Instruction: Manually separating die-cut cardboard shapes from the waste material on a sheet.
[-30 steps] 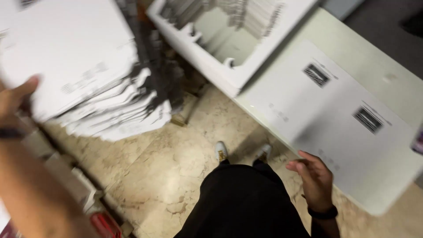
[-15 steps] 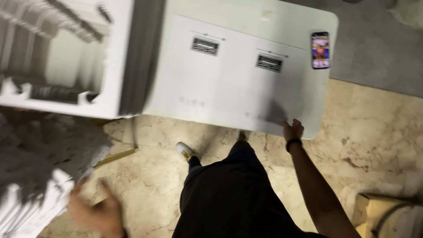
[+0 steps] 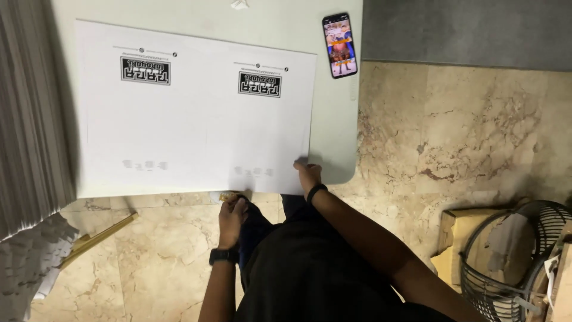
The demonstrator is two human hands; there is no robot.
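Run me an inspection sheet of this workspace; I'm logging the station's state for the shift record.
Surface: pale table over a marbled stone floor.
Job's things: large white printed sheet lying flat on the table, its near edge overhanging.
Clutter: phone, screen lit, on the table's right side, apart from the sheet; a stack of white sheets at the left; a yellowish strip on the floor.
Grippers: left hand at the sheet's near edge, holding a small yellowish thing I cannot identify; right hand touching the sheet's near right corner.
Cables: nothing seen.
Surroundings: wire fan guard and cardboard pieces on the floor at right.
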